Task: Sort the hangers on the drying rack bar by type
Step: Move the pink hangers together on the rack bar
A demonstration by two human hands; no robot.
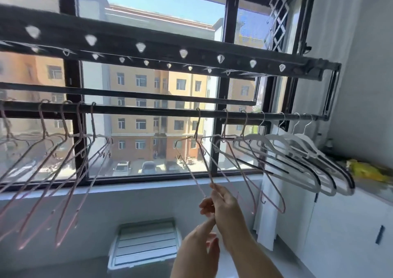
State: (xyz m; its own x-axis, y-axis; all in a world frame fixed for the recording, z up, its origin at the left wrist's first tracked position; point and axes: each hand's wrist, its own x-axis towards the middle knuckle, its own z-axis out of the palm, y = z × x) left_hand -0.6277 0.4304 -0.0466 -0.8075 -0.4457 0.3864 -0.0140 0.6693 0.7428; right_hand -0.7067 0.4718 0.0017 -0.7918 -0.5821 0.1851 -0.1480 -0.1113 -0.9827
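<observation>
The dark drying rack bar [148, 110] runs across in front of the window. Several pink wire hangers [63, 156] hang at its left end. One pink wire hanger [198, 150] hangs alone near the middle, tilted, and my right hand [222, 203] pinches its lower end. Two more pink hangers [238, 156] hang just to the right of it. Several white hangers with black strips [302, 156] fill the right end. My left hand [201, 243] is just below my right hand, with its index finger raised towards it and nothing in it.
An upper rack beam with clear pegs [182, 53] lies above the bar. A white counter [361, 192] with a yellow object [365, 170] stands at the right. A white slatted stool [144, 243] sits on the floor below. The bar's middle stretch holds no hangers.
</observation>
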